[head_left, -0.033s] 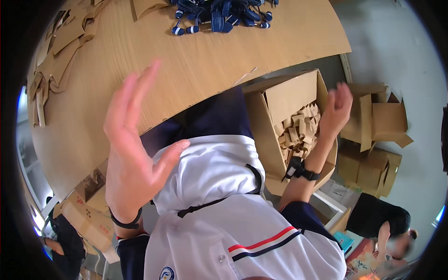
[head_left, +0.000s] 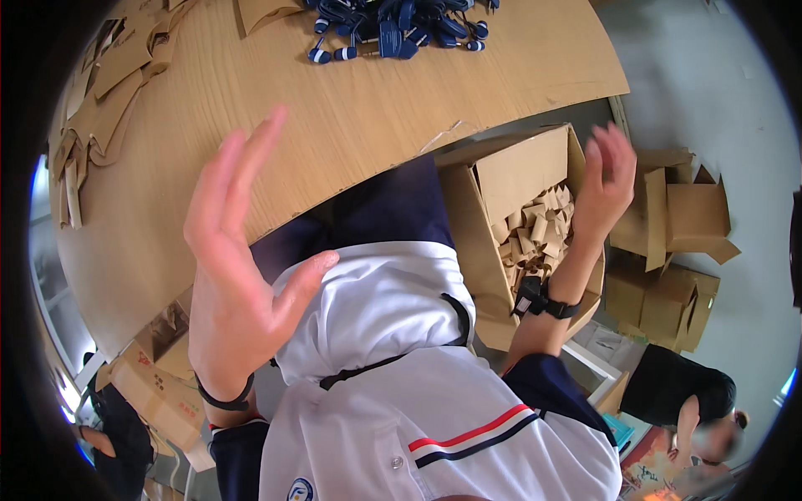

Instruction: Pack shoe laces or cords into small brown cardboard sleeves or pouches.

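Note:
My left hand [head_left: 242, 280] is raised over the near edge of the wooden table [head_left: 334, 125], fingers stretched up and thumb apart, with nothing in it. My right hand [head_left: 608, 188] hovers at the right side of an open cardboard box [head_left: 522, 167], its fingers apart and slightly curled, also holding nothing. Inside that box lie many small folded brown card pieces [head_left: 535, 234]. A pile of dark blue earphones [head_left: 388, 33] with coiled cords rests at the far side of the table, away from both hands. A black strap with a small device [head_left: 530, 298] circles my right wrist.
Flattened brown card pieces [head_left: 125, 67] are heaped at the table's far left. A thin white strip [head_left: 443, 134] lies near the table edge. Cardboard boxes [head_left: 697, 217] stand on the floor at right; another carton [head_left: 154, 388] is at lower left. A person in black [head_left: 677, 384] is at lower right.
My right hand has shifted slightly up and to the right, and its fingers look more spread. My left hand has stayed in place.

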Demonstrator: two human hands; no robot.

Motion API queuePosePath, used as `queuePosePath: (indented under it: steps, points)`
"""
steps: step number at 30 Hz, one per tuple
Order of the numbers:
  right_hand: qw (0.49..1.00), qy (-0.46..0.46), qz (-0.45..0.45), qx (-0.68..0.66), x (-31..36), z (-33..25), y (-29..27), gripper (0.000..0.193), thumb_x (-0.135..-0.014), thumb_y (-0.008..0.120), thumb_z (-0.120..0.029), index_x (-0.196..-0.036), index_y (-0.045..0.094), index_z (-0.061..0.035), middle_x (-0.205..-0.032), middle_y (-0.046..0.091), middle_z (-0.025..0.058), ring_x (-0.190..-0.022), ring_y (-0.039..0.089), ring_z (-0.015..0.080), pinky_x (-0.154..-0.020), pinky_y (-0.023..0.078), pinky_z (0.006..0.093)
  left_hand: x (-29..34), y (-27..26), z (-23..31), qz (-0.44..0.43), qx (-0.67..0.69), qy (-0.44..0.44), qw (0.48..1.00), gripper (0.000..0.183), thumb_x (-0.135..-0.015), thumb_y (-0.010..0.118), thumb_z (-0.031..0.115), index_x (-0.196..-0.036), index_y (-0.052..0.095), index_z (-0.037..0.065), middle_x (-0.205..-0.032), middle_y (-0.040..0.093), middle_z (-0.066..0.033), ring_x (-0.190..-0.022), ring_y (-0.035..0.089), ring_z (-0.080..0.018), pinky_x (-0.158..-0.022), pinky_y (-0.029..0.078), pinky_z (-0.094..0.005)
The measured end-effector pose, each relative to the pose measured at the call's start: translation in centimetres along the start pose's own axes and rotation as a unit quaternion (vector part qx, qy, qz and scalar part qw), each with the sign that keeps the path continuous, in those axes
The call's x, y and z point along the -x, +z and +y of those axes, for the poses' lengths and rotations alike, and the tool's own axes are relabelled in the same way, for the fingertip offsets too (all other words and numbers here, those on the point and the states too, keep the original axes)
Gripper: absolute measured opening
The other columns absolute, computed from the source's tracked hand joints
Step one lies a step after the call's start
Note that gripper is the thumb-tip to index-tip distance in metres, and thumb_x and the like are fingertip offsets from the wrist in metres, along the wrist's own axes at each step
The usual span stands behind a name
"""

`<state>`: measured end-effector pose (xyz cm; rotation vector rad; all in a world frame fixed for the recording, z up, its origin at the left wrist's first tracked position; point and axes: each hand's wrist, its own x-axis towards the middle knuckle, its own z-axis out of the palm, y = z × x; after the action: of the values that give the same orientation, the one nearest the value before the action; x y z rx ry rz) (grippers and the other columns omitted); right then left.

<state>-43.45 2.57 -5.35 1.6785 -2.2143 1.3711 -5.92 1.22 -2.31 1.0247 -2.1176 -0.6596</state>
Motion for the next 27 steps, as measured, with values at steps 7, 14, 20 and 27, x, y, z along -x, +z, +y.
queuePosePath:
  steps: [7, 14, 20, 27]
  points:
    - [0.789, -0.589, -0.174, 0.006, -8.2, -11.6, 11.4, 0.023, -0.089, 0.065, -0.002, -0.112, 0.064, -0.0013, -0.097, 0.067, 0.0078, -0.075, 0.06, 0.0121, -0.065, 0.05, 0.025, -0.8, -2.8, 1.0, -0.026, -0.011, 0.037, 0.999, 0.077, -0.087, 0.067, 0.02, -0.143, 0.018, -0.001, -0.14, 0.044, -0.0316, -0.131, 0.044, -0.0397, -0.112, 0.025, -0.0497]
    - [0.84, -0.456, -0.125, -0.264, -9.3, -15.2, 13.4, 0.025, -0.103, 0.046, -0.018, -0.12, 0.055, -0.0019, -0.102, 0.063, 0.0062, -0.082, 0.055, 0.0111, -0.074, 0.045, 0.028, -1.3, -7.2, 1.9, -0.045, -0.103, 0.045, 0.993, 0.069, -0.088, 0.063, 0.017, -0.143, 0.026, -0.002, -0.136, 0.048, -0.0299, -0.126, 0.049, -0.0397, -0.11, 0.031, -0.0454]
    - [0.845, -0.326, -0.018, -0.423, -10.0, -18.3, 11.7, 0.031, -0.103, 0.044, -0.02, -0.128, 0.048, -0.0016, -0.094, 0.058, 0.0045, -0.065, 0.044, 0.0028, -0.056, 0.035, 0.0154, -9.1, -1.9, 0.5, 0.125, -0.078, 0.122, 0.981, 0.044, -0.09, 0.055, 0.016, -0.129, 0.047, -0.001, -0.118, 0.061, -0.0186, -0.11, 0.062, -0.0259, -0.092, 0.047, -0.0336]
    - [0.759, -0.359, 0.035, -0.542, -8.3, -20.6, 8.2, 0.031, -0.102, 0.049, -0.017, -0.126, 0.047, 0.0031, -0.091, 0.057, 0.0069, -0.069, 0.054, 0.0064, -0.058, 0.043, 0.0163, -15.1, -0.1, 1.5, 0.073, 0.351, 0.081, 0.93, 0.017, -0.095, 0.058, 0.008, -0.11, 0.052, 0.002, -0.099, 0.062, -0.0051, -0.095, 0.062, -0.0215, -0.078, 0.049, -0.0312]
